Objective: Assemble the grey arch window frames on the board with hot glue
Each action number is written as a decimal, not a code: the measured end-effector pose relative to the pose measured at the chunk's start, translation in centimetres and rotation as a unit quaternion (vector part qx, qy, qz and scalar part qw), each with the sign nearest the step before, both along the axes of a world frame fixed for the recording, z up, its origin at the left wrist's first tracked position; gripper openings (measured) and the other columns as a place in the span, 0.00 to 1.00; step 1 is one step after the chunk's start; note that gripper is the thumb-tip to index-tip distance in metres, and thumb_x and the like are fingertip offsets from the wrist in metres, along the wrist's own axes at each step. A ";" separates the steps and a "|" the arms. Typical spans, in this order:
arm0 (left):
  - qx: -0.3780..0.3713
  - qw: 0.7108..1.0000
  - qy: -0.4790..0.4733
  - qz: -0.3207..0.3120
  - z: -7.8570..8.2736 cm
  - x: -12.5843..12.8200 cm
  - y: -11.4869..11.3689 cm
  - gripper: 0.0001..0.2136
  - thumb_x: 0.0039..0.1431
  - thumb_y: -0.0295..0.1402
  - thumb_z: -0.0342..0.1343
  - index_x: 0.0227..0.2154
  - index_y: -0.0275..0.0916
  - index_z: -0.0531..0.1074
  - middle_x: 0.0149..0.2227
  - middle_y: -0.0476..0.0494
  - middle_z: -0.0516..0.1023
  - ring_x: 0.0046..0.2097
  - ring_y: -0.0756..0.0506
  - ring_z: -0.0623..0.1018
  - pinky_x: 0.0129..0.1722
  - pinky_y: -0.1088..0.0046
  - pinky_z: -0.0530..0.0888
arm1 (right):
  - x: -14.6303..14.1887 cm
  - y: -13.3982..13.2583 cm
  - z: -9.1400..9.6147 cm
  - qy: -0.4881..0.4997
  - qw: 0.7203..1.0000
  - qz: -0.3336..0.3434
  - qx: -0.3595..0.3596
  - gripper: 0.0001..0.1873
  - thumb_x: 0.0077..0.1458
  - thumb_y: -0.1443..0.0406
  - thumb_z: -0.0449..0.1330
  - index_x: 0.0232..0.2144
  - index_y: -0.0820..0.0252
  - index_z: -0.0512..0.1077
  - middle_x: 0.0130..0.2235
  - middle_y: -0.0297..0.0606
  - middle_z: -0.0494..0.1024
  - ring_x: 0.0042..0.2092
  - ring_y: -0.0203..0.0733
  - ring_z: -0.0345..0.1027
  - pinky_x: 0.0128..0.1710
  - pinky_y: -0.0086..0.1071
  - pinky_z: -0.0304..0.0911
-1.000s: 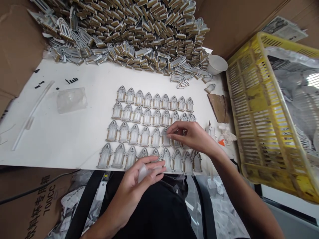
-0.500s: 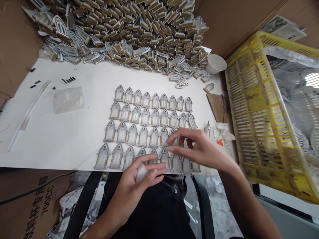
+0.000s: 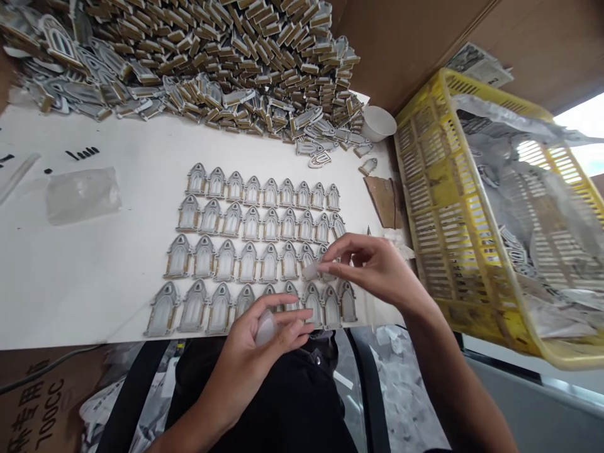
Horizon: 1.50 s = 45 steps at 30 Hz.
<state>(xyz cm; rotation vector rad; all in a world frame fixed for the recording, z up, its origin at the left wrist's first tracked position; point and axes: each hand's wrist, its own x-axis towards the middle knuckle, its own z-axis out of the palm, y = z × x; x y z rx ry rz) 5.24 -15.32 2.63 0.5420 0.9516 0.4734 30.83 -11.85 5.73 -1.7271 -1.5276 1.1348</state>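
Observation:
Several rows of small grey arched window-shaped pieces (image 3: 269, 263) lie on the white table, their panels whitish and their side edges brown. My right hand (image 3: 380, 270) pinches a thin translucent whitish sheet piece (image 3: 310, 271) between thumb and fingertips, just over the second row from the front. In the palm of my left hand (image 3: 255, 352), under the curled thumb, rests a small wad of similar translucent pieces (image 3: 266, 328). The other left fingers stretch across the front row and cover part of it.
A large heap of the arched pieces (image 3: 226, 56) fills the back of the table. At right stand a white cup (image 3: 379, 124) and a yellow plastic crate (image 3: 436, 182) with bagged parts. A clear plastic bag (image 3: 83, 196) and small black bits (image 3: 82, 153) lie at left.
The view has swung right, shifting the table leftward. A translucent piece now shows at my right fingertips, over the second row from the front. My left hand keeps nearly the same pose.

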 end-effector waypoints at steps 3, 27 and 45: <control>-0.006 1.000 0.001 -0.001 -0.1 0.0 -0.3 0.20 0.65 0.45 0.70 0.53 0.42 0.76 0.53 0.37 0.87 0.55 0.35 0.87 0.58 0.59 0.83 | 1.3 1.6 -0.4 -0.033 0.999 0.025 0.015 0.15 0.58 0.51 0.74 0.34 0.55 0.85 0.35 0.36 0.85 0.30 0.36 0.70 0.31 0.32 0.61; -0.020 1.000 0.016 0.004 -0.6 -0.2 -0.8 0.18 0.68 0.45 0.67 0.54 0.43 0.74 0.55 0.39 0.86 0.57 0.36 0.85 0.59 0.61 0.82 | 1.5 4.1 -3.1 0.042 0.990 0.129 -0.041 0.09 0.59 0.59 0.73 0.36 0.58 0.85 0.35 0.37 0.86 0.37 0.39 0.77 0.35 0.32 0.64; 0.012 0.999 -0.042 -0.013 0.3 1.1 -0.9 0.20 0.71 0.42 0.65 0.61 0.44 0.74 0.57 0.37 0.85 0.60 0.36 0.83 0.58 0.62 0.83 | -0.5 -2.2 0.7 0.050 0.975 0.214 0.034 0.09 0.65 0.59 0.71 0.47 0.52 0.85 0.43 0.36 0.84 0.43 0.39 0.78 0.44 0.33 0.70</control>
